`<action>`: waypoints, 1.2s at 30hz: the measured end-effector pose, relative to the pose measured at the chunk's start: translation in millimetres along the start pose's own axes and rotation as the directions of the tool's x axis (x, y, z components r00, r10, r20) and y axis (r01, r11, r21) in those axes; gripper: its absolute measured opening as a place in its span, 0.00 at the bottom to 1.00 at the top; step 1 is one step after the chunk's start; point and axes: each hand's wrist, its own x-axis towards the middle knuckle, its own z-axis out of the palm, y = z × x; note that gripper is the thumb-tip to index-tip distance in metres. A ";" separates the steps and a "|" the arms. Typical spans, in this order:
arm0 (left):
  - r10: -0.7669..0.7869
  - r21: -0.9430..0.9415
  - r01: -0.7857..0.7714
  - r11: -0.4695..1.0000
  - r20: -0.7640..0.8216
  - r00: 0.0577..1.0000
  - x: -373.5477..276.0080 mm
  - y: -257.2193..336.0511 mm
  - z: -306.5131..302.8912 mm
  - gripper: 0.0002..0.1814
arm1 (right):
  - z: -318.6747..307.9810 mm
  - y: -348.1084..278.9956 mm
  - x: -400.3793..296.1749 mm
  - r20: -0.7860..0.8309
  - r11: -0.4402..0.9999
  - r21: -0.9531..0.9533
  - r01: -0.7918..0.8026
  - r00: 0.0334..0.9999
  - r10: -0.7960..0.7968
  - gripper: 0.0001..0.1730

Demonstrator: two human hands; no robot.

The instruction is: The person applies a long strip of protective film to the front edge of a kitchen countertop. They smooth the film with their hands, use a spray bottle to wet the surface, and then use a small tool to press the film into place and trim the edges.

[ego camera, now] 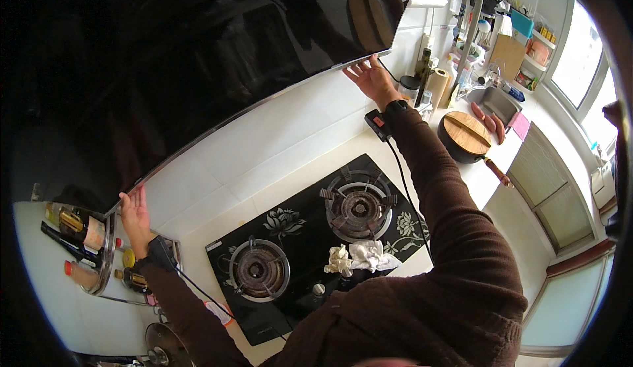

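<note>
A glossy black range hood panel (222, 55) fills the upper left of the view. My left hand (134, 221) is at its lower left corner, palm turned up, the fingertips passing behind the edge. Farther right, my right hand (373, 83) grips the same lower edge near its other end, its fingers spread along the rim. Both wrists wear black straps with cabled devices. Below lies a black glass gas cooktop (301, 263) with two burners. Crumpled white cloths (368, 257) rest on its front right part, by a knob.
A pan with a wooden lid (465, 132) stands on the right counter, handle jutting over the edge. Sweet potatoes (498, 129) lie beside the sink (492, 102). Bottles crowd a wall rack (106, 268) at left. A glass pot lid (165, 345) is below it.
</note>
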 end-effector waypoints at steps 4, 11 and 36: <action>0.006 0.010 -0.006 1.000 0.042 0.999 1.3 1.2 -11.6 0.18 | -13.0 -1.5 11.6 0.051 0.998 0.061 -0.016 0.999 0.013 0.23; -0.021 0.059 0.020 0.998 0.014 1.000 -0.3 8.6 -9.8 0.21 | -40.6 -52.0 35.1 -0.039 0.997 0.069 -0.019 0.999 0.022 0.21; -0.046 -0.114 0.025 0.993 -0.190 0.981 2.5 8.4 -7.9 0.17 | -27.7 -65.1 38.1 -0.096 0.991 -0.124 -0.050 0.995 0.038 0.06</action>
